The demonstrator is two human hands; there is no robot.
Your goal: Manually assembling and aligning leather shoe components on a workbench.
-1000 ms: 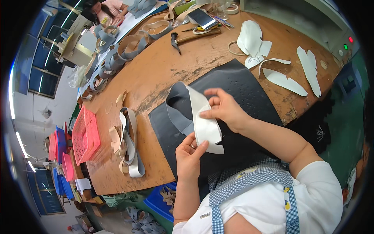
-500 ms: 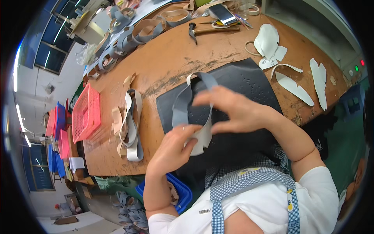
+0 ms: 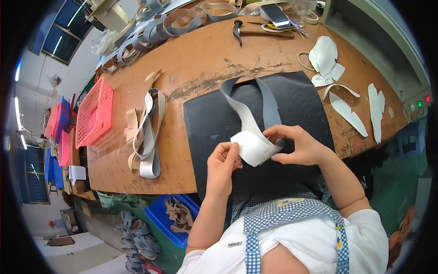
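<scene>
A long strip (image 3: 248, 116), blue-grey on one face and whitish on the other, curves in a loop over a black mat (image 3: 210, 118). It looks like leather or a similar sheet material. My left hand (image 3: 222, 165) pinches the broad white end between thumb and fingers. At the other side of that white part, my right hand (image 3: 299, 146) curls thumb and forefinger around the strip, where a darker piece is blurred. The loop's far bend rests near the mat's back edge.
Left of the mat lies a bundle of similar strips (image 3: 153, 132), with a pink basket (image 3: 95, 114) beyond. A hammer (image 3: 260, 33) and a phone (image 3: 275, 16) lie at the back. White pattern pieces (image 3: 324, 57) are on the right. A blue bin (image 3: 159, 210) with scraps stands below the table edge.
The strip has been turned so its white end faces up between my hands. My right hand has come down and closed on it; my left has shifted slightly right. The whole view has shifted slightly.
</scene>
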